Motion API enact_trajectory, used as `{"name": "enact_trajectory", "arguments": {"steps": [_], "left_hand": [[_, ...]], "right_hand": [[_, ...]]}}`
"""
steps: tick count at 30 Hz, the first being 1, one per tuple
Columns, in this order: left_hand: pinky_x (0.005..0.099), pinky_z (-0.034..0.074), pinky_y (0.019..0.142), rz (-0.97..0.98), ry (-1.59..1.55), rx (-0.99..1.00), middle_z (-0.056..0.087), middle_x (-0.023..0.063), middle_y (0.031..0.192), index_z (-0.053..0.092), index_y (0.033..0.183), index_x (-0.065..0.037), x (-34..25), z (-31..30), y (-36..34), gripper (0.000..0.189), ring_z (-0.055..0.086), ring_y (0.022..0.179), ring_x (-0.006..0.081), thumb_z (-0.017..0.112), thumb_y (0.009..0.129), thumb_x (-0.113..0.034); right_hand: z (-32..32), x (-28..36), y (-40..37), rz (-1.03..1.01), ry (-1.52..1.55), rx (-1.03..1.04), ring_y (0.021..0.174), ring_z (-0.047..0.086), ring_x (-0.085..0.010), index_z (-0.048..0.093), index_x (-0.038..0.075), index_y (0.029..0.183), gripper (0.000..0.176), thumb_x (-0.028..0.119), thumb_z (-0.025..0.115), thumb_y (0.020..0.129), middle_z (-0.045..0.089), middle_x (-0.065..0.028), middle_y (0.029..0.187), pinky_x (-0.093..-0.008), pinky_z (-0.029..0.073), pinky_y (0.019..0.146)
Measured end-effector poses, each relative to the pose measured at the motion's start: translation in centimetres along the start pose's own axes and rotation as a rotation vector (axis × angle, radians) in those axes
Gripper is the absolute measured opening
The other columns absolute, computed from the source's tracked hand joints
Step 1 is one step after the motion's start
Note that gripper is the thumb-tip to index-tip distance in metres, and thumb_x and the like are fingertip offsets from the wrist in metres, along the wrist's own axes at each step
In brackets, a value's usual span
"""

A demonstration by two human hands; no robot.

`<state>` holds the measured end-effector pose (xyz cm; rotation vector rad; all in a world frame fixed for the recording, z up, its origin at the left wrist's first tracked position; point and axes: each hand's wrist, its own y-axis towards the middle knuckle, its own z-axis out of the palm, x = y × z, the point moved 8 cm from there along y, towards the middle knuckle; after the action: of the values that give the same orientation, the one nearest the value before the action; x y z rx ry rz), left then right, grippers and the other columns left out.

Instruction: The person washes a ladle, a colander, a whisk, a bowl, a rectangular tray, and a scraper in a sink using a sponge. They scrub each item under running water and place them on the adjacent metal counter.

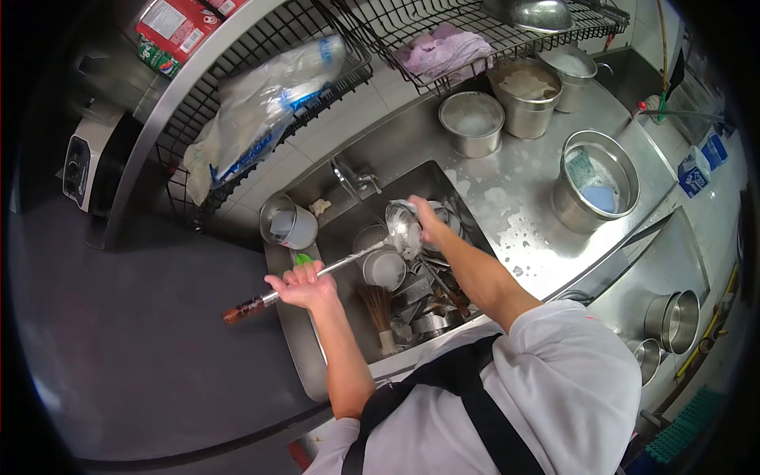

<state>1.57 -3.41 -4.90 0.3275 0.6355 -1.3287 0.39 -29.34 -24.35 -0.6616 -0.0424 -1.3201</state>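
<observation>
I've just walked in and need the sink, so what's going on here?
The person's left hand holds a long-handled ladle by its handle over the sink, while the right hand is at its foamy bowl. Below lie a brush and metalware. A pot with sponges inside stands on the counter.

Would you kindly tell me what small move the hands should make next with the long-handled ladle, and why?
Probably a wipe of the right hand around the ladle's bowl: whitish suds cling to it, the right hand is at its edge, and the left hand supports the handle.
</observation>
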Motion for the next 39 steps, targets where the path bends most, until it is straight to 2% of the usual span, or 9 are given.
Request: {"name": "enact_trajectory", "arguments": {"steps": [6, 9, 13, 17, 21, 23, 28, 32, 39], "left_hand": [[0.0307, 0.022, 0.045, 0.123, 0.081, 0.221, 0.020, -0.0029, 0.047, 0.020, 0.056, -0.020, 4.9, 0.1, 0.0, 0.059, 0.018, 0.041, 0.0129, 0.045, 0.101, -0.049], [0.0303, 0.022, 0.046, 0.127, 0.149, 0.242, 0.022, -0.0033, 0.047, 0.024, 0.055, -0.018, 8.5, -0.9, 1.5, 0.059, 0.022, 0.042, 0.0117, 0.049, 0.102, -0.043], [0.0288, 0.024, 0.047, -0.048, 0.180, 0.215, 0.028, -0.0034, 0.051, 0.026, 0.056, -0.018, 13.4, -1.2, 2.7, 0.057, 0.025, 0.045, 0.0113, 0.053, 0.101, -0.041], [0.0326, 0.033, 0.059, 0.036, 0.293, 0.497, 0.033, 0.0016, 0.056, 0.029, 0.055, -0.016, 13.3, 1.4, 4.1, 0.058, 0.034, 0.057, 0.0153, 0.047, 0.102, -0.045], [0.0307, 0.038, 0.074, -0.065, 0.384, 0.529, 0.057, 0.0084, 0.079, 0.045, 0.059, -0.010, 15.2, 1.8, 3.9, 0.059, 0.051, 0.079, 0.0183, 0.042, 0.102, -0.050], [0.0347, 0.038, 0.095, 0.048, 0.986, 0.690, 0.061, 0.0089, 0.110, 0.067, 0.111, -0.002, 16.6, 0.7, 4.3, 0.076, 0.054, 0.100, 0.0214, 0.030, 0.098, -0.068], [0.0382, 0.030, 0.110, -0.672, 0.393, 0.414, 0.057, 0.0063, 0.118, 0.038, 0.149, -0.008, 23.3, -7.0, -0.8, 0.091, 0.048, 0.119, 0.0210, 0.024, 0.093, -0.077], [0.0304, 0.043, 0.061, -0.651, 0.850, 0.512, 0.055, 0.0030, 0.070, 0.065, 0.101, -0.001, 26.6, -15.7, -1.9, 0.079, 0.053, 0.064, 0.0152, 0.035, 0.094, -0.073], [0.0298, 0.036, 0.045, -0.505, 1.020, 0.224, 0.049, 0.0010, 0.054, 0.060, 0.068, -0.005, 25.2, -15.7, 0.6, 0.055, 0.046, 0.046, 0.0132, 0.063, 0.087, -0.057]], "right_hand": [[-1.7, -7.5, 2.4, -0.095, 0.659, -0.441, 0.098, 0.062, -0.0283, 0.062, 0.010, 0.115, 0.042, 0.039, 0.037, 0.098, 0.066, -0.0103, 0.108, -0.0492, 0.054, 0.081], [-0.5, -6.8, 2.6, -0.151, 0.255, -0.557, 0.098, 0.061, -0.0266, 0.060, 0.010, 0.118, 0.035, 0.032, 0.041, 0.099, 0.065, -0.0113, 0.106, -0.0430, 0.055, 0.076], [8.3, -2.2, -1.0, -1.140, -1.217, -0.403, 0.088, 0.064, -0.0379, 0.057, -0.001, 0.121, 0.039, 0.017, 0.054, 0.086, 0.065, -0.0160, 0.097, -0.0446, 0.050, 0.085], [9.6, -1.5, -5.6, -1.272, -1.176, 0.013, 0.094, 0.065, -0.0392, 0.062, -0.003, 0.107, 0.038, 0.020, 0.065, 0.078, 0.066, -0.0202, 0.097, -0.0441, 0.050, 0.083], [6.6, -1.7, -3.6, -0.737, -1.321, -0.162, 0.090, 0.066, -0.0396, 0.064, 0.000, 0.094, 0.033, 0.024, 0.072, 0.073, 0.067, -0.0227, 0.093, -0.0442, 0.051, 0.079], [5.0, -1.8, -1.8, -0.676, -1.205, -0.201, 0.083, 0.067, -0.0382, 0.064, 0.000, 0.088, 0.032, 0.026, 0.074, 0.072, 0.068, -0.0214, 0.086, -0.0430, 0.052, 0.074], [5.7, -0.1, -0.4, -0.740, -0.863, -0.199, 0.067, 0.055, -0.0104, 0.061, 0.003, 0.087, 0.019, 0.014, 0.073, 0.076, 0.060, -0.0009, 0.074, -0.0296, 0.045, 0.060], [11.3, 3.9, -0.8, -0.679, -0.812, -0.104, 0.071, 0.059, -0.0146, 0.059, 0.004, 0.097, 0.028, 0.015, 0.073, 0.075, 0.062, -0.0041, 0.080, -0.0320, 0.049, 0.066], [15.0, 5.6, 2.7, -0.767, -1.667, -0.324, 0.110, 0.059, -0.0425, 0.050, 0.009, 0.127, 0.063, 0.031, 0.078, 0.075, 0.060, -0.0225, 0.119, -0.0501, 0.048, 0.091]]}}
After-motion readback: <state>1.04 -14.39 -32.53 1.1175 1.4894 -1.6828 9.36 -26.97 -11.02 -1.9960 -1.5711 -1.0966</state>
